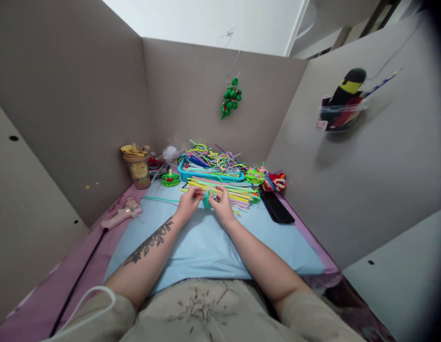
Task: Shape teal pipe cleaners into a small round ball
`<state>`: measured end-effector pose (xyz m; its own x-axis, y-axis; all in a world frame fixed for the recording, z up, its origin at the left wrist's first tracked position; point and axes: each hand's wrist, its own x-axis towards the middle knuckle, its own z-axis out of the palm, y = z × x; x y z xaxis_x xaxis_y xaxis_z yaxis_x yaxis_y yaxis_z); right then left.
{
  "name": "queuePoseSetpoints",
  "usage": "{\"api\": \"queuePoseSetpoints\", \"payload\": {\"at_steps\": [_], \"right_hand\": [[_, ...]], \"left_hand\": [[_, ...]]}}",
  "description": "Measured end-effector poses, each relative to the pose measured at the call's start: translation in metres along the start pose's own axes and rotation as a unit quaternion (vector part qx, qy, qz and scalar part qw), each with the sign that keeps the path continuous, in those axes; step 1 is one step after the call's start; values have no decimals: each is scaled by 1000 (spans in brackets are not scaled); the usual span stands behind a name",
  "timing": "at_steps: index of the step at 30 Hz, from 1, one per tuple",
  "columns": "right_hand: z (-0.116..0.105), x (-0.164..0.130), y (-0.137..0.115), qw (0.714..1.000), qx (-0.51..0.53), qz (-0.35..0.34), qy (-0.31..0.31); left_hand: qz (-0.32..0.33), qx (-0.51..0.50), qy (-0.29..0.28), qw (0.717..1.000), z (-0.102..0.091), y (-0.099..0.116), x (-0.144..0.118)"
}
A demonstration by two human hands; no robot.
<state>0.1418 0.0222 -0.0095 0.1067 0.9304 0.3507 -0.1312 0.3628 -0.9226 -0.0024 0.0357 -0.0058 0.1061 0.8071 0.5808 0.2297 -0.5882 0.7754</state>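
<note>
We saw a small teal piece [206,201] between two hands, over the middle of the tabletop [81,260]. The grip of the right hand [223,206] was clamped on it. The left hand [189,201] had its fingertips close by the piece's left edge, and we could not tell whether that grip was closed on it. A teal strand [159,199] ran leftward from beside the left hand over a blue sheet [209,254]. Just beyond lay a row of pipe cleaners [242,195], then a blue tray [213,177] heaped with more. We noticed a round green ornament [170,179] left of the tray, a flat black object [277,208] to the right, and farther left a pink glue gun [119,216] and a cup [139,172]. Higher up, a green bundle [232,98] hung before the back panel [185,90].
</note>
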Motion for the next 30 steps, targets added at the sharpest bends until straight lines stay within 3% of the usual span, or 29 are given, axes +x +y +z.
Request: {"api": "queuePoseSetpoints", "payload": {"at_steps": [3,18,24,30], "right_hand": [[-1,1,0,1000,12,8,17],[0,-1,3,999,40,0,-35],[-1,0,6,999,36,3,-35],[-3,1,8,1000,20,-1,-24]], "left_hand": [[-2,-8,23,1000,1,0,0],[-41,-53,-2,998,6,-2,-1],[-6,4,8,1000,6,4,-3],[58,144,-23,988,6,7,-5]]}}
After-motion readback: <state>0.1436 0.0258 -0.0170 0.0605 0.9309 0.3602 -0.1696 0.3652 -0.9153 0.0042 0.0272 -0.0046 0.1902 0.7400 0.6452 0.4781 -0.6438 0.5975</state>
